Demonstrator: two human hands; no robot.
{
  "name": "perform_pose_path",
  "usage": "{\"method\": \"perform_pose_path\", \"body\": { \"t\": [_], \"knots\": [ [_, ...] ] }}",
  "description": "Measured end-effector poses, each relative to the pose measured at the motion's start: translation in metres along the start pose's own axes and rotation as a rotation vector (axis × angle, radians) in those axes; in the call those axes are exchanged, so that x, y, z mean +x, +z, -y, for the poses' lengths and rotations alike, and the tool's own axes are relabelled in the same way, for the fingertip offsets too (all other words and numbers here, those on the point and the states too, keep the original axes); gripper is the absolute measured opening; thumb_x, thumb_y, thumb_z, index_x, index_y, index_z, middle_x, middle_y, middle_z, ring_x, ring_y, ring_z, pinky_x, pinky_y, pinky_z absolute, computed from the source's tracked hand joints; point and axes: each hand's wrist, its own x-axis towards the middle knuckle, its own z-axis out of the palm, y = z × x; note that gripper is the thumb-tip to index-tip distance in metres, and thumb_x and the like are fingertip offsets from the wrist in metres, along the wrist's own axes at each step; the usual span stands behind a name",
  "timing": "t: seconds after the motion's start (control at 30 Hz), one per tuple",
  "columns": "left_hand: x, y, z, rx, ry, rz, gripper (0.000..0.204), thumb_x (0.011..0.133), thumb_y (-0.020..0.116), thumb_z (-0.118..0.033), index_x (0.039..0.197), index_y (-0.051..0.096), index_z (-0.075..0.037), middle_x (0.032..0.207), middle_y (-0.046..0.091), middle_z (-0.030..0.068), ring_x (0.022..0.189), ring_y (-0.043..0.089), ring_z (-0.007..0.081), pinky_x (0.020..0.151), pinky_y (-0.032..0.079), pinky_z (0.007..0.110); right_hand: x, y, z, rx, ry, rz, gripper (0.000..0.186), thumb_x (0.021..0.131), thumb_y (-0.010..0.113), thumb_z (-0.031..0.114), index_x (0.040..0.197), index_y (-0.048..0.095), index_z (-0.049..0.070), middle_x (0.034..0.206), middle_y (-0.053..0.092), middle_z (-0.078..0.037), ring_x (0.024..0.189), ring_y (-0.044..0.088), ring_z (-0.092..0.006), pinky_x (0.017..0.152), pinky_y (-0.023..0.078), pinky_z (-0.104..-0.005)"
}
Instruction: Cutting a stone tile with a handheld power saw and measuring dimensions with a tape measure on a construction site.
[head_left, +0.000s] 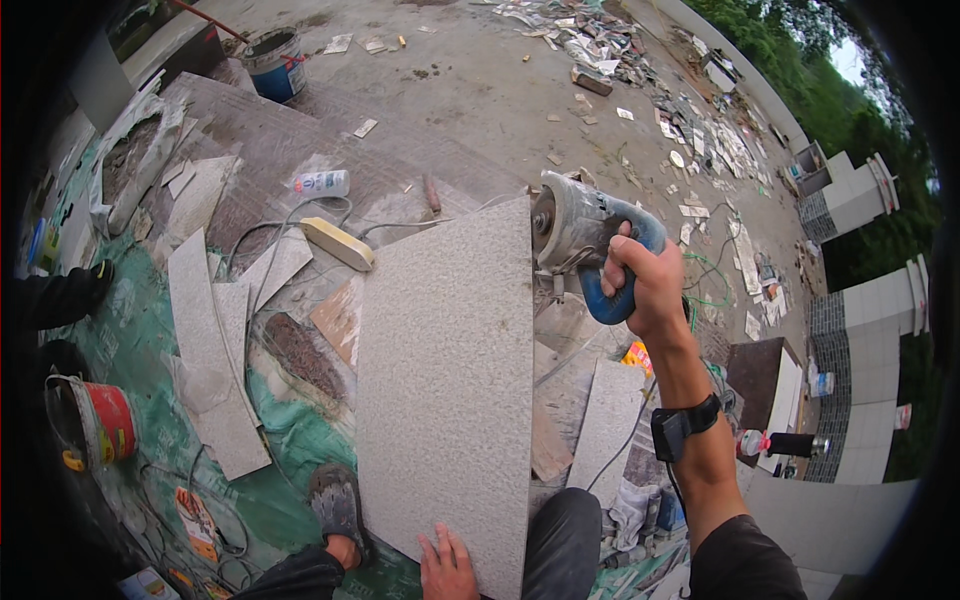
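A speckled light-grey stone slab lies lengthwise in front of me. My left hand rests on its near end, fingers apart on the surface. My right hand grips the blue handle of a dusty circular saw, held at the slab's far right corner; its cord runs down by my arm, where a black strapped device is on the wrist. Beyond the slab's left side lies a yellowish oblong block, among grey cables and cut stone strips.
A red bucket and another person's dark leg are at left, on green sheeting. Behind are a blue bucket, a bottle and scattered rubble. Stone strips lie right of me; block walls stand farther right.
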Motion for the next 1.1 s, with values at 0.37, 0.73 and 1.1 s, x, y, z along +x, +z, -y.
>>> {"method": "perform_pose_path", "body": {
  "t": [0.37, 0.73, 1.1],
  "knots": [
    [0.001, 0.001, 0.000, 0.005, 0.000, 0.002, 0.068, 0.085, 0.054, -0.001, 0.149, 0.033, 0.012, 0.157, 0.031, 0.0336, 0.136, 0.040, 0.0565, 0.114, 0.037, 0.055, -0.001, 0.002, 0.001, -0.008, -0.016, -0.032, 0.016, 0.088, 0.068, 0.004, 0.100, 0.056, 0.006, 0.071, 0.055, -0.002, 0.052, 0.052, -0.0123, 0.047, 0.045, -0.0317],
    [0.001, 0.001, 0.000, -0.011, 0.011, -0.031, 0.072, 0.085, 0.054, 0.000, 0.151, 0.029, 0.012, 0.157, 0.031, 0.0341, 0.134, 0.041, 0.0562, 0.113, 0.037, 0.056, -0.004, 0.001, 0.001, -0.008, -0.010, 0.003, 0.016, 0.088, 0.067, 0.004, 0.100, 0.056, 0.006, 0.071, 0.056, -0.002, 0.052, 0.052, -0.0117, 0.048, 0.045, -0.0309],
    [0.000, 0.001, 0.001, 0.011, 0.013, -0.003, 0.072, 0.084, 0.056, 0.000, 0.151, 0.029, 0.012, 0.158, 0.030, 0.0337, 0.134, 0.042, 0.0559, 0.112, 0.038, 0.055, -0.011, 0.003, 0.001, -0.004, 0.008, -0.005, 0.017, 0.088, 0.067, 0.005, 0.100, 0.055, 0.005, 0.069, 0.054, -0.002, 0.053, 0.051, -0.0120, 0.048, 0.044, -0.0307]
  ]
}}
